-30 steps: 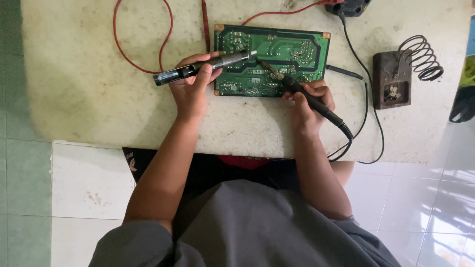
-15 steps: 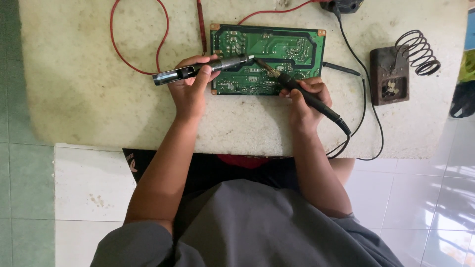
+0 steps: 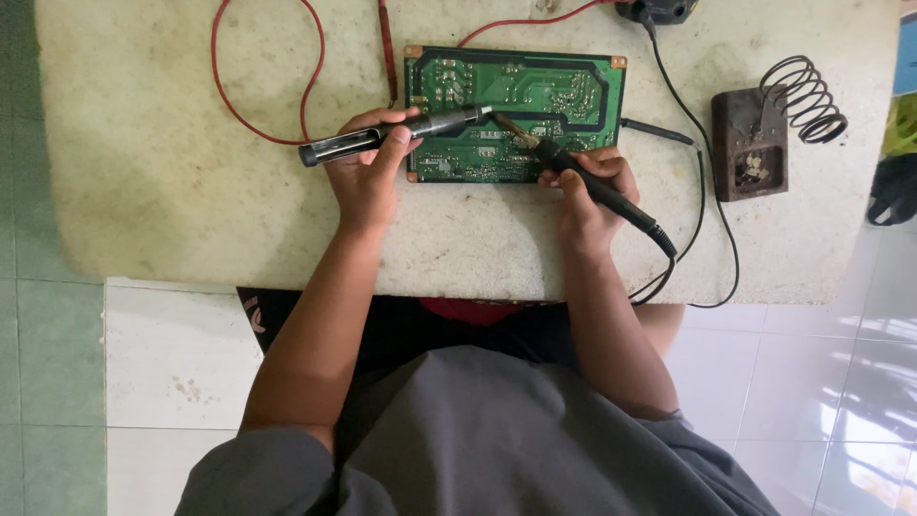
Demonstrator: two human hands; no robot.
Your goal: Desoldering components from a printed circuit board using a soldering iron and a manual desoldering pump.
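Note:
A green circuit board [image 3: 544, 91] lies flat on the pale stone tabletop [image 3: 172, 191]. My left hand [image 3: 368, 177] grips a dark metal desoldering pump [image 3: 382, 139], held level, its tip over the middle of the board. My right hand [image 3: 587, 196] holds a black soldering iron [image 3: 597, 186] like a pen. The iron's tip slants up-left and meets the pump's tip on the board. Both wrists rest near the board's front edge.
A rusty soldering stand with a coiled wire holder [image 3: 764, 134] sits to the right. Red wire [image 3: 258, 86] loops at the back left, and a red probe [image 3: 386, 48] lies beside the board. Black cables [image 3: 707, 220] trail off the right front edge. Tiled floor lies below.
Both tools stay on the same spot of the board. The hands have shifted only slightly; the view has moved a little.

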